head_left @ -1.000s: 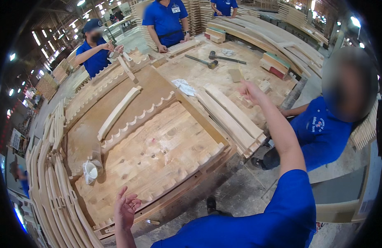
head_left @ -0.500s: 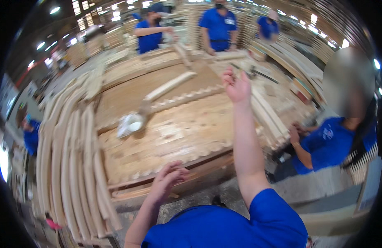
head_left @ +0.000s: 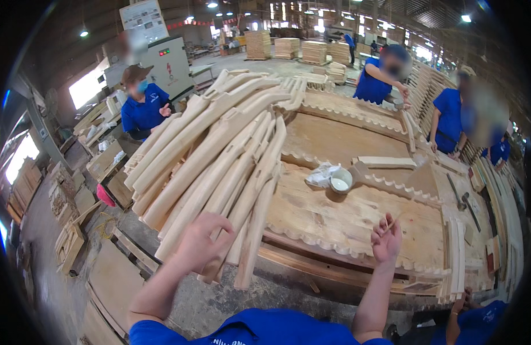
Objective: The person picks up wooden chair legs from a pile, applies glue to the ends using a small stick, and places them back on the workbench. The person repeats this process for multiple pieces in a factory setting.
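Note:
My left hand (head_left: pixel 203 240) is over the near end of a pile of curved, shaped wooden posts (head_left: pixel 205 161). Its fingers are bent but apart, and nothing shows between them. Above the near part of the wooden worktable (head_left: pixel 311 201), my right hand (head_left: pixel 386 244) is raised with the palm up. A thin light wooden stick (head_left: pixel 394 222) sticks out from its pinched fingers. Farther back on the table stand a white cup (head_left: pixel 341 180) and, touching it on the left, a crumpled white plastic bag (head_left: pixel 321 174).
Scalloped wooden strips (head_left: pixel 400 188) run across the table, and a loose wooden piece (head_left: pixel 386 162) lies behind the cup. A hammer (head_left: pixel 462 201) rests at the right. Co-workers in blue stand around the table, one (head_left: pixel 144 103) beyond the pile at left. Straight slats (head_left: pixel 456 259) lie at the right edge.
The view has swung left toward the post pile. My left hand has moved over the posts. My right hand has drawn back from the far side of the table, and a thin stick now shows in it.

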Available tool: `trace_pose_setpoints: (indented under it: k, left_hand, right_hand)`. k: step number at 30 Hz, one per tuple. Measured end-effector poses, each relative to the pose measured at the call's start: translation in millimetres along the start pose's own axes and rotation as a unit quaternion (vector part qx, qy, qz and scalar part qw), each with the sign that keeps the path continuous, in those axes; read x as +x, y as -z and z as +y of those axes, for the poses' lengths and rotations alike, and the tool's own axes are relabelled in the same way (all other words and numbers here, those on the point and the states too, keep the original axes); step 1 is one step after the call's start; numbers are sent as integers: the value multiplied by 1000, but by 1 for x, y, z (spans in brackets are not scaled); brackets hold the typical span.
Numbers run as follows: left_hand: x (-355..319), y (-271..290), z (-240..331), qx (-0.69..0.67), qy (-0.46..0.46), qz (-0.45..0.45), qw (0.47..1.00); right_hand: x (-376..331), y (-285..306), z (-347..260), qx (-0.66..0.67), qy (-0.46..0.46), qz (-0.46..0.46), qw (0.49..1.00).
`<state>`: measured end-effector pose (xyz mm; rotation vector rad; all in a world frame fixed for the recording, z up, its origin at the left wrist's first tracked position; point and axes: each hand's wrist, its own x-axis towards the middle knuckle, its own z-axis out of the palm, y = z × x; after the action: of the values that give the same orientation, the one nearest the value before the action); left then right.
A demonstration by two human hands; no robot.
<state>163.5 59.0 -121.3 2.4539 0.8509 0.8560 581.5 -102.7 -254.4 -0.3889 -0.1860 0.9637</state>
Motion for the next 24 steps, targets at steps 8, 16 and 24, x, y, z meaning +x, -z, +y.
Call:
trace_pose_setpoints:
  k: [8, 16, 24]
  left_hand:
    - [115, 125, -123, 338, 77, 99, 933]
    - [165, 54, -156, 597, 101, 67, 793]
    - [186, 68, -108, 455, 210, 42, 864]
  right_hand:
    - [-24, 23, -3, -31, 52, 43, 997]
    - [-84, 32, -23, -99, 104, 137, 980]
    - [-128, 50, -61, -94, 129, 136, 978]
